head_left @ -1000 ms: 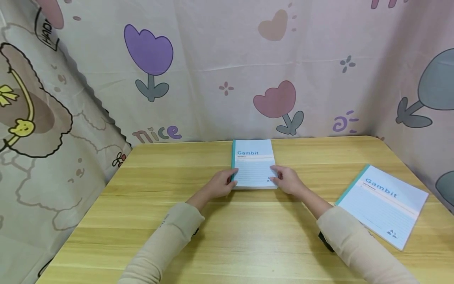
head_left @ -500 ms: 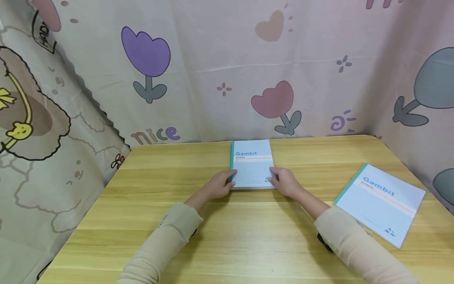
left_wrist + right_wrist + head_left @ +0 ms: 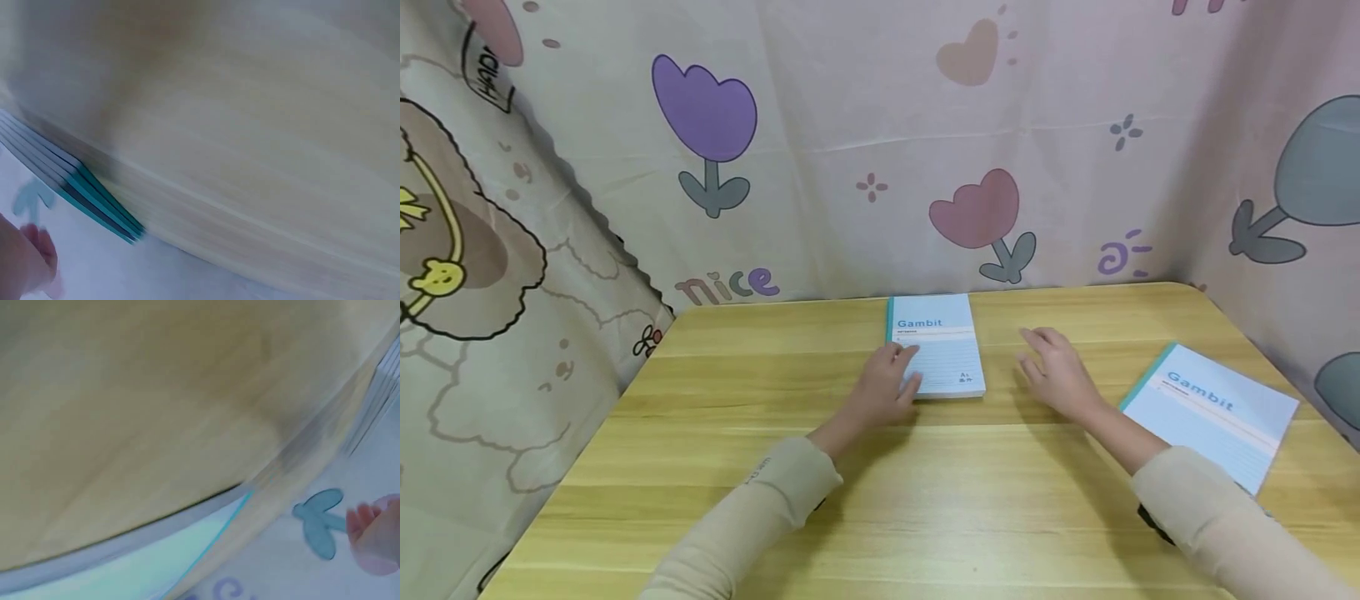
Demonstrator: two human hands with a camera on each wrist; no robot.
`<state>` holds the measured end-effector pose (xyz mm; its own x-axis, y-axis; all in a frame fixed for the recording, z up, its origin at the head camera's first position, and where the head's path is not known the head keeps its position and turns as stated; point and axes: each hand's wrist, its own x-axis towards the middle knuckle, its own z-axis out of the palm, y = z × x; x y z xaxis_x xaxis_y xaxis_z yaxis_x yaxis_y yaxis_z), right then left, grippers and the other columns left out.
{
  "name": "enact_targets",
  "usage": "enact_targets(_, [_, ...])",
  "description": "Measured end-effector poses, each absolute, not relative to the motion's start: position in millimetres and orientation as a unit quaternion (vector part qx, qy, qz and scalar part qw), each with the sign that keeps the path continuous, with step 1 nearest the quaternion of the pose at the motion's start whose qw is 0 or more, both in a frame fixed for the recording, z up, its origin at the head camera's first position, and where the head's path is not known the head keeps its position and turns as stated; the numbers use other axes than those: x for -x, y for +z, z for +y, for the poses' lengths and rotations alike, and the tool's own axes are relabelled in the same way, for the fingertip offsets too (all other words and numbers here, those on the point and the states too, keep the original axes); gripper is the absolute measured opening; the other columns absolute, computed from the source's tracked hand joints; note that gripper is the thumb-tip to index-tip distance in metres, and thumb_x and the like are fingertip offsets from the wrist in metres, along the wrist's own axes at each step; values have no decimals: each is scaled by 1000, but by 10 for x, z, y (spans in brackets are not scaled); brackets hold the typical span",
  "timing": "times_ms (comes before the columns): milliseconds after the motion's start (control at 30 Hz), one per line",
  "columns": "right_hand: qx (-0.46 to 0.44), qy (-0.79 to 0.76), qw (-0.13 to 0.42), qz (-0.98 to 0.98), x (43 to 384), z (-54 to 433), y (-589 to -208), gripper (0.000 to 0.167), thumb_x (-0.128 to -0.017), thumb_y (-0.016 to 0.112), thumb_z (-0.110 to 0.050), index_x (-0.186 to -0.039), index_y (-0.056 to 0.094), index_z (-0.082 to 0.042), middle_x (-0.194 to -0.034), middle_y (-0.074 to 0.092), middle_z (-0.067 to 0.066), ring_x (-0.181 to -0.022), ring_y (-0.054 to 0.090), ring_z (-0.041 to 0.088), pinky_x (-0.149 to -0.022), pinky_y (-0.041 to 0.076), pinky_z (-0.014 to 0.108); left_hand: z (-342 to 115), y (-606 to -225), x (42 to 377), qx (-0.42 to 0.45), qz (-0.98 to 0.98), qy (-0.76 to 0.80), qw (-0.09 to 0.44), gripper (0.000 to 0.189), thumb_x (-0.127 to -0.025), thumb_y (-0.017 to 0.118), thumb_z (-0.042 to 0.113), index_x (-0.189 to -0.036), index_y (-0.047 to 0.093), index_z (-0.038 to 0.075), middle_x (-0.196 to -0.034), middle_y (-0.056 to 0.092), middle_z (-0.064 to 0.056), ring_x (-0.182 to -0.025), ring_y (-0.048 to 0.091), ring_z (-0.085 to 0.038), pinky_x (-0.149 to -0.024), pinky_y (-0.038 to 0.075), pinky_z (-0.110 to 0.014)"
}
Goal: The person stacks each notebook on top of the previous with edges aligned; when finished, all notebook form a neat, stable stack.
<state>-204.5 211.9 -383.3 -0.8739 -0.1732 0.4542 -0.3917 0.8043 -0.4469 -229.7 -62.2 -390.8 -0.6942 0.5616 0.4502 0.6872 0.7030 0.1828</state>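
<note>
A stack of several notebooks [image 3: 936,333] with teal spines and pale blue "Gambit" covers lies flat at the table's far edge. In the left wrist view its layered teal spines [image 3: 103,203] show. My left hand [image 3: 886,385] hovers at the stack's lower left corner, fingers loose, thumb and index finger overlapping the cover in the head view. To the right of the stack, my right hand [image 3: 1058,375] is apart from it in the air, fingers loosely bent and holding nothing. Another Gambit notebook [image 3: 1213,408] lies slanted at the right, partly hidden by my right forearm and sleeve.
The light wooden table [image 3: 700,467] carries both the stack and the slanted notebook. Behind it and at both sides hangs a printed cloth [image 3: 827,100] with tulips and hearts, meeting the table's back edge.
Both hands have let go of the stack's sides. My right hand has moved right, towards the slanted notebook; my left has shifted slightly right over the corner. The stack stays in place.
</note>
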Motion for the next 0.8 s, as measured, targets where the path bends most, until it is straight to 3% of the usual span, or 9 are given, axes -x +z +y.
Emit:
enact_targets(167, [-138, 237, 251, -928, 1926, 2383, -3829, 42, -87, 59, -5, -123, 49, 14, -122, 49, 34, -113, 45, 49, -90, 36, 66, -355, -3920, 2167, 387, -888, -174, 178, 41, -92, 51, 23, -127, 52, 1, -111, 56, -13, -97, 54, -23, -85, 46, -36])
enact_targets(267, [-121, 220, 250, -935, 1875, 2564, -3849, 46, -87, 58, -8, -125, 47, 14, -126, 46, 35, -116, 41, 50, -93, 33, 66, -191, -3953, 2093, 414, -882, -156, 162, 42, -94, 49, 25, -129, 50, 3, -119, 55, -13, -107, 53, -24, -92, 46, -37])
enact_targets(500, [-93, 164, 204, -961, 1736, 2993, -3888, 52, -95, 49, -22, -131, 38, 14, -135, 34, 38, -123, 30, 54, -100, 22, 68, 129, -4020, 1929, 468, -868, -114, 120, 50, -96, 42, 31, -138, 38, 6, -139, 42, -18, -130, 40, -27, -107, 36, -41])
enact_targets(800, [-43, 123, 143, -981, 1557, 3408, -3997, 59, -96, 44, -26, -136, 30, 15, -136, 29, 39, -129, 21, 54, -104, 12, 67, 497, -4041, 1730, 491, -869, -16, 49, 58, -98, 30, 42, -148, 22, 12, -153, 21, -13, -140, 26, -25, -115, 24, -39])
